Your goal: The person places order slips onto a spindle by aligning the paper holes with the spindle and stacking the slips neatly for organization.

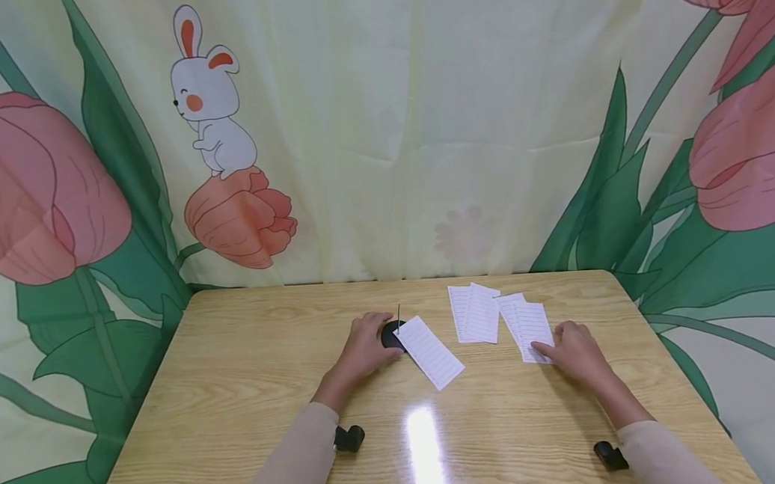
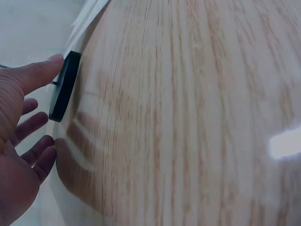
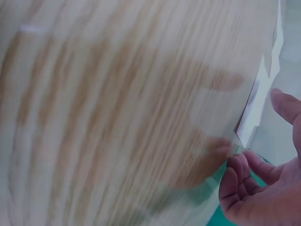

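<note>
A black round-based bill spike stands on the table left of centre, its thin pin upright. My left hand grips the base, thumb on the near side and fingers round the far side; in the left wrist view the thumb tip touches the rim of the disc. One printed paper slip reaches over the base, its upper corner at the pin; whether the pin pierces it is too small to tell. My right hand is at a right-hand slip, thumb over its near edge, other fingers loosely bent beside it.
More printed slips lie overlapping at the back, between the two hands. The wooden table ends at a patterned curtain behind. Light glares off the table in front.
</note>
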Tool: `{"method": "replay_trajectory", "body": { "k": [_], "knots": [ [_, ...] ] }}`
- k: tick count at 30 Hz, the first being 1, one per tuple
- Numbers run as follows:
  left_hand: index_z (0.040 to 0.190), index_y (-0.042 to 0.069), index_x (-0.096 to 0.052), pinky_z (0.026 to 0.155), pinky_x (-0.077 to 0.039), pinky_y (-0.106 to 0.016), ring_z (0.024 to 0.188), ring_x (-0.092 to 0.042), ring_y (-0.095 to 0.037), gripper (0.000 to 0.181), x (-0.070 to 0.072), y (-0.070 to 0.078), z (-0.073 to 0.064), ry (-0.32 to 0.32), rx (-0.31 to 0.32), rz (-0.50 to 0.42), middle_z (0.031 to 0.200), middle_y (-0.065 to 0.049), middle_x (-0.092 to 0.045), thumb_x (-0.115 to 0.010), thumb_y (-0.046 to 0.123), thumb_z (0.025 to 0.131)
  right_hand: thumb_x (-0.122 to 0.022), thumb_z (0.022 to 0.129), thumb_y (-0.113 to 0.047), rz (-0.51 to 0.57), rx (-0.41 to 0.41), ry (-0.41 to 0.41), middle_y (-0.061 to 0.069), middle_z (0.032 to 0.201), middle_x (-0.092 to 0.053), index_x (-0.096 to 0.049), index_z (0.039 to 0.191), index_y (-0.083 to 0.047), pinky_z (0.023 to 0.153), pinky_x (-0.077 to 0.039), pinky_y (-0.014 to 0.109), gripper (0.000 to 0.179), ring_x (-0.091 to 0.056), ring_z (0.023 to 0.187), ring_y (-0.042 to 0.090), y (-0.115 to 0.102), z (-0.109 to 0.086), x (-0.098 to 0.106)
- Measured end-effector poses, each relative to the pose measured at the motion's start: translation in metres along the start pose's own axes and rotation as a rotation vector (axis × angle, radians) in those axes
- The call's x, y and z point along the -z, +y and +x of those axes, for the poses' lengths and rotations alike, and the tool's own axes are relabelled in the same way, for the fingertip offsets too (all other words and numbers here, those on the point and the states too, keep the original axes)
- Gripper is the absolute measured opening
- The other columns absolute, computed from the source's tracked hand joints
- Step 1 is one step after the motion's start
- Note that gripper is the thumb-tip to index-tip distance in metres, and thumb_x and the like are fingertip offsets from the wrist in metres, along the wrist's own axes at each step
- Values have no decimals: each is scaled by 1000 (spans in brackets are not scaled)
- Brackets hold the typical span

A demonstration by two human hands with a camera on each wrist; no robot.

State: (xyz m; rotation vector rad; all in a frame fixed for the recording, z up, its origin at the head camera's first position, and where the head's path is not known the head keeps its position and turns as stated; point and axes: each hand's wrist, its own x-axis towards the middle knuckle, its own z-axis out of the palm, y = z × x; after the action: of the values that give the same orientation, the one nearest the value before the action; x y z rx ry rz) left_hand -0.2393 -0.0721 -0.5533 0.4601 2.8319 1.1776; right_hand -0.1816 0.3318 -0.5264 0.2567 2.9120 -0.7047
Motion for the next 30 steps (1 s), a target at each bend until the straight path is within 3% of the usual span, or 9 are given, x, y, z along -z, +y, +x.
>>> {"method": "replay_trajectory", "body": {
  "k": [10, 22, 30],
  "knots": [
    [139, 8, -63, 100, -46, -46, 122, -47, -33, 68, -4, -1, 2, -26, 50, 44, 137, -14, -59, -91, 28, 80, -74, 94, -37, 2, -54, -12, 32, 108, -53, -53, 114, 19, 82, -47, 50, 62, -48, 94, 38, 0, 0, 0],
    [136, 8, -65, 100, -46, -45, 121, -47, -32, 62, -3, 0, 1, -20, 79, 60, 135, -14, -59, -89, 25, 82, -72, 96, -22, 11, -45, -2, 28, 102, -57, -54, 112, 17, 80, -45, 47, 46, -49, 90, 36, -1, 2, -4],
    [136, 8, -65, 99, -46, -45, 120, -47, -31, 62, -4, 0, 1, -17, 74, 54, 133, -14, -59, -90, 25, 82, -70, 96, -16, 6, -61, -7, 36, 109, -60, -50, 118, 19, 81, -48, 47, 46, -54, 90, 35, -2, 1, -1]
  ]
}}
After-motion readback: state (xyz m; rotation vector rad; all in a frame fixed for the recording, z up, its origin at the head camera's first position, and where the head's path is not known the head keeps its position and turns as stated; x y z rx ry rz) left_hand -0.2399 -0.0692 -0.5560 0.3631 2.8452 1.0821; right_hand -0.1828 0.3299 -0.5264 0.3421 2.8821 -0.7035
